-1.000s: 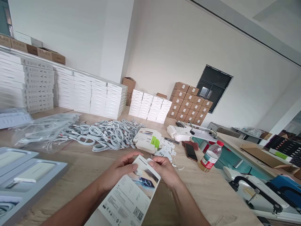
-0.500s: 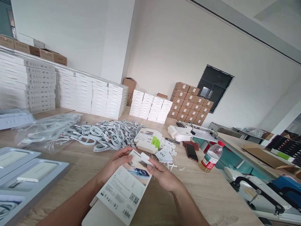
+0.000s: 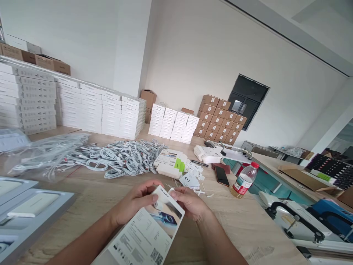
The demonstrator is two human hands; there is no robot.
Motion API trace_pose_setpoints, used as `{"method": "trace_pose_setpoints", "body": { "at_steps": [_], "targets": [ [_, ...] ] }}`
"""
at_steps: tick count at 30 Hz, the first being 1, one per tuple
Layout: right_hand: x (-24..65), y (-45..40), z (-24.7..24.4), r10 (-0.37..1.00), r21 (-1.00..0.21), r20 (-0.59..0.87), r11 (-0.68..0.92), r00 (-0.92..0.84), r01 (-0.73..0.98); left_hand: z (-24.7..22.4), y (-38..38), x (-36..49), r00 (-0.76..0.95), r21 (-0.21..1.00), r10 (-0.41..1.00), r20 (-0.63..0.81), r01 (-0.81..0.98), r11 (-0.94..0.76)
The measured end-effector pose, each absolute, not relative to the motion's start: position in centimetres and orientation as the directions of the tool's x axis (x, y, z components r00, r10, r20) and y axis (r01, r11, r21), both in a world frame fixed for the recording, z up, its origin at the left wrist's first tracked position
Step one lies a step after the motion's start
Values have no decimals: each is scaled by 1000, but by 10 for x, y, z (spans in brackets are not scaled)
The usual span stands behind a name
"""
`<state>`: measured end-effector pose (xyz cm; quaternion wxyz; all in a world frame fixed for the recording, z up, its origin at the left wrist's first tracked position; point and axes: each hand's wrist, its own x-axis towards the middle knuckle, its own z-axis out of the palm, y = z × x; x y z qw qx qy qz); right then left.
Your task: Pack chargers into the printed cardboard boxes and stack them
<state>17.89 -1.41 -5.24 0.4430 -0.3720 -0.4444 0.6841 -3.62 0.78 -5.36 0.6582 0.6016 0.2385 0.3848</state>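
A printed white cardboard box (image 3: 146, 232) is tilted in front of me, its text, QR code and product picture facing up. My left hand (image 3: 136, 202) grips its upper left edge, thumb on the printed face. At the top end, my right hand (image 3: 191, 204) pinches the end flap between thumb and fingers; part of those fingers is hidden behind the box. Beyond lie a heap of coiled white cables (image 3: 129, 158) and some flat printed cartons with a green patch (image 3: 169, 163). Paper scraps (image 3: 194, 171) and a printed white card (image 3: 189, 181) are beside them.
Left are grey trays (image 3: 52, 217) with white devices and a plastic bag of cables (image 3: 49, 151). White box stacks (image 3: 91, 110) line the back. A phone (image 3: 221, 176) and a bottle (image 3: 245, 180) stand near the right edge. Black clamp-handled equipment (image 3: 295, 221) is beyond it.
My right hand has closed in on the box's top end, and the flap that stuck up is now mostly hidden. The box has shifted slightly down and right. The view has turned slightly right.
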Motion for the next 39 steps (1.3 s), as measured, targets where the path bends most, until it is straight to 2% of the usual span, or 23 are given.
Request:
{"method": "trace_pose_setpoints", "body": {
  "at_steps": [6, 13, 15, 17, 19, 20, 22, 24, 26, 29, 34, 39],
  "targets": [
    [176, -11, -60, 932, -902, -123, -248, -341, -352, -57, 8, -36, 594, 972, 789, 157, -234, -17],
    [176, -8, -67, 936, -899, -177, -280, -306, -337, -58, 7, -36, 613, 971, 769, 179, -234, -39],
    [177, -9, -64, 937, -918, -158, -255, -312, -303, -58, 8, -35, 605, 971, 777, 173, -236, -32],
    [180, -8, -60, 962, -959, -86, -151, -260, -241, -57, 8, -33, 586, 967, 791, 177, -251, -31],
    [186, -4, -56, 993, -996, 68, 62, -96, -67, -55, 8, -32, 570, 963, 799, 191, -268, -39],
    [190, -1, -56, 983, -980, 184, 182, 17, 80, -53, 8, -32, 565, 961, 801, 198, -272, -46],
    [200, 6, -60, 886, -842, 430, 326, 171, 429, -50, 7, -31, 556, 960, 804, 213, -271, -67],
    [209, 13, -67, 804, -673, 562, 309, 193, 672, -47, 5, -31, 545, 960, 809, 221, -266, -83],
    [218, 18, -76, 818, -577, 553, 240, 158, 781, -44, 5, -29, 525, 963, 826, 207, -258, -78],
    [227, 22, -84, 854, -541, 504, 195, 130, 818, -43, 10, -27, 418, 967, 894, 159, -250, -55],
    [233, 24, -85, 852, -570, 516, 260, 93, 779, -49, 26, -31, 188, 980, 982, 30, -199, 8],
    [237, 29, -89, 856, -676, 487, 243, 174, 696, -52, 33, -37, 163, 960, 985, -59, -263, 101]
  ]
}}
